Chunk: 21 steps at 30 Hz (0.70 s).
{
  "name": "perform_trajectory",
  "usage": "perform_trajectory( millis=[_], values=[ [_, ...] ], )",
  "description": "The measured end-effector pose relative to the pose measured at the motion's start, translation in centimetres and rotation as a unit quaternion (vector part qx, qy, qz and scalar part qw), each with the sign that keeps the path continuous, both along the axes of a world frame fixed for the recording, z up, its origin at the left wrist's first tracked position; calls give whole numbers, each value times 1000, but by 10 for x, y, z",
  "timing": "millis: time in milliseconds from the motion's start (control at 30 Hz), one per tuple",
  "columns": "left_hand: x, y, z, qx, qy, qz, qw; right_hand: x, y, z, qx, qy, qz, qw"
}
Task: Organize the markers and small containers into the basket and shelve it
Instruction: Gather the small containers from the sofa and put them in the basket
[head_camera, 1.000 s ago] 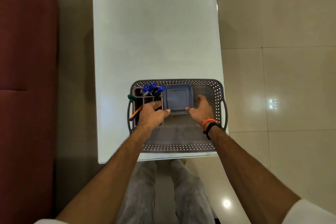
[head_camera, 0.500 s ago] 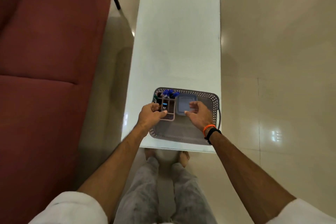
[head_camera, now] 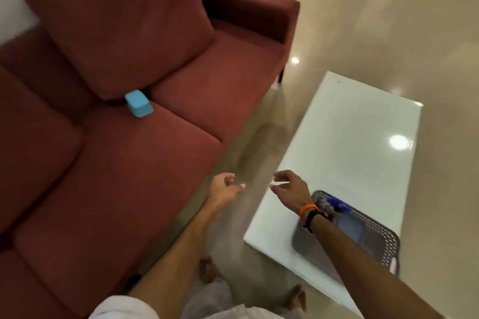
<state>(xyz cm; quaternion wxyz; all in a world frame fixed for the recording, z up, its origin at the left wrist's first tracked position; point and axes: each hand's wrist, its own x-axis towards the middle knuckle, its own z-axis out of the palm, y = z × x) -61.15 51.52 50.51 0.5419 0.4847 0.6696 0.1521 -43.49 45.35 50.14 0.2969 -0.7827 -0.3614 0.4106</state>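
We see the left hand (head_camera: 224,190) at lower centre of the frame, held in the air over the gap between sofa and table, fingers loosely curled, thumb out, holding nothing. The right hand (head_camera: 290,188) is just right of it, over the near left corner of the glossy white rectangular table (head_camera: 357,137), fingers loose and slightly spread, also holding nothing. The two hands are near each other but apart. On the right wrist we see an orange band (head_camera: 307,208) and beside it a black band (head_camera: 313,217).

Right behind that wrist, at lower right of the frame, sits the grey perforated plastic basket (head_camera: 383,238) on the near end of the table, partly hidden by the right forearm. Inside it we make out blue-capped markers (head_camera: 337,206) at its upper left end and a grey square lidded container (head_camera: 350,230) next to them; details are blurred.

The left half of the frame is filled by the dark red fabric sofa (head_camera: 116,163), with a matching loose back cushion (head_camera: 121,31) at upper left. A small light blue rounded plastic container (head_camera: 138,103) lies on the sofa seat at the lower edge of that cushion, well apart from both hands and from the basket. Shiny beige floor tiles (head_camera: 375,21) fill the upper right. Bare feet (head_camera: 207,269) and pale trousers show at the bottom centre.
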Motion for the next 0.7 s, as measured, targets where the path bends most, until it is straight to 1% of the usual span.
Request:
perform_trajectory(
  millis=[167,333,467,700],
  values=[
    [-102,62,1,-4,21,60,998,-89,86,14,19,-3,70,997],
    [-175,121,3,0,15,116,993,-149,166,20,16,6,120,993],
    [-208,168,-1,3,4,161,987,-182,229,14,14,2,155,988],
    [-242,271,-27,-32,-21,220,975,-223,368,-18,-13,0,228,974]
  ],
)
